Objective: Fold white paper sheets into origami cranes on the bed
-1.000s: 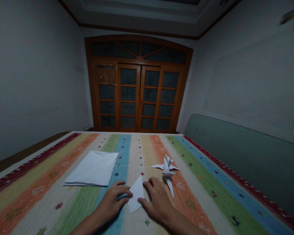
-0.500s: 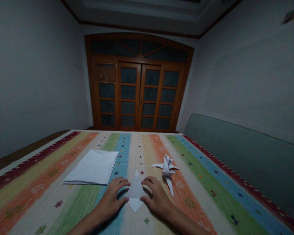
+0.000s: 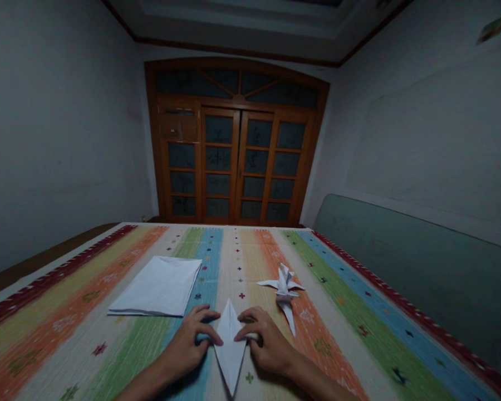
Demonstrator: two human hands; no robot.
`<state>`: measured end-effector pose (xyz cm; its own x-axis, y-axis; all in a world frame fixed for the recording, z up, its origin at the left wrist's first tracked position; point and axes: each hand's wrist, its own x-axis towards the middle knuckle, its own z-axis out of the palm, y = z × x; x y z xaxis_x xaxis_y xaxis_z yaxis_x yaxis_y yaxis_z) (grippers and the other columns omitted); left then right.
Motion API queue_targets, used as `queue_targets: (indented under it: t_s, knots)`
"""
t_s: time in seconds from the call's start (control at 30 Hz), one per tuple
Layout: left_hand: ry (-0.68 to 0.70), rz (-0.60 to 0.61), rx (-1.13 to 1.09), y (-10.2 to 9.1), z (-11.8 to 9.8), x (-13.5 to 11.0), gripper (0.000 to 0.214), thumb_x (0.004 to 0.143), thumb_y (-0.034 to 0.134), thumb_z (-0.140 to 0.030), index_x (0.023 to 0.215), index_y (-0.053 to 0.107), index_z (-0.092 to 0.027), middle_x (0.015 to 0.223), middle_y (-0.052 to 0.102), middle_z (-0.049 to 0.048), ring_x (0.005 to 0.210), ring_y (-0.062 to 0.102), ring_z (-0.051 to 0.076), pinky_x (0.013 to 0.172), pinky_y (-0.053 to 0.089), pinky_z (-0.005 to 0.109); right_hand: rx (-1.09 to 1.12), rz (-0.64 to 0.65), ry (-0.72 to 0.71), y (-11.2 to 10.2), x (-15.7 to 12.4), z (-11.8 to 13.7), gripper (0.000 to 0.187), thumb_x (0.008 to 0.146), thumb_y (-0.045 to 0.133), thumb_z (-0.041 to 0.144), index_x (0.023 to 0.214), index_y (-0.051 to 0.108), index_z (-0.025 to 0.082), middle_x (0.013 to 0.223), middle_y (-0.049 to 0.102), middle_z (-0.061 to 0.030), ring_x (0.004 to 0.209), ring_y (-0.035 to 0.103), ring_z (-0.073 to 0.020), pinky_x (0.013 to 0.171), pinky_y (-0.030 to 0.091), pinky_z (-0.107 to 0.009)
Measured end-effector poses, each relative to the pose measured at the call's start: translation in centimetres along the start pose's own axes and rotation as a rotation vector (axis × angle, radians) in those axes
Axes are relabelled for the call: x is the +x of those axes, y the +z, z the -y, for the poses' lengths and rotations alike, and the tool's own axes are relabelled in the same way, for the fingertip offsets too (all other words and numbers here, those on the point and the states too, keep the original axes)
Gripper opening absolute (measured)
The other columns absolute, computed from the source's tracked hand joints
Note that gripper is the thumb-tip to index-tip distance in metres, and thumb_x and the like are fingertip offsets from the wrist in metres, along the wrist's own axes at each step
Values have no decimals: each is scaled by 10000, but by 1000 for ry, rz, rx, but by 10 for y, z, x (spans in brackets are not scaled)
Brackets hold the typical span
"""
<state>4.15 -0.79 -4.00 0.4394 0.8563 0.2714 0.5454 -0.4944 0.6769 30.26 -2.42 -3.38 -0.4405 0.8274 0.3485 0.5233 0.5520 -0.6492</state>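
Both hands are down on the striped cloth [image 3: 359,312], close together on either side of a white folded paper [image 3: 230,351], a long kite shape with its points running away from and towards the person. The left hand [image 3: 187,345] is half curled, thumb and forefinger pinching the paper's left edge. The right hand [image 3: 269,342] does the same on the right edge. A finished paper bird [image 3: 284,288] lies just beyond the right hand, and a stack of white sheets [image 3: 158,287] lies beyond the left.

White folded paper [image 3: 230,348] lies on a rainbow-striped mat [image 3: 350,312].
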Motion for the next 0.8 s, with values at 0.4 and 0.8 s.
queue_targets:
  t_s: [0.4, 0.8]
  knots:
    - [-20, -42, 107, 9, -5, 0, 205, 693, 812, -157, 871, 748, -234, 1387, 661, 108, 1421, 431, 417, 1178, 340, 620, -152, -48, 166, 2, -1, 8, 523, 738, 795, 186, 1249, 684, 192, 1334, 605, -146, 1269, 545, -330, 1121, 401, -480]
    - [-11, -86, 206, 20, 17, -1, 630, 661, 886, -280, 1262, 702, -249, 1503, 567, 157, 1490, 323, 492, 1189, 286, 697, 11, -50, 36, 5, 0, -9, 500, 715, 757, 118, 1201, 674, 202, 1269, 655, -138, 1236, 586, -321, 1107, 428, -520]
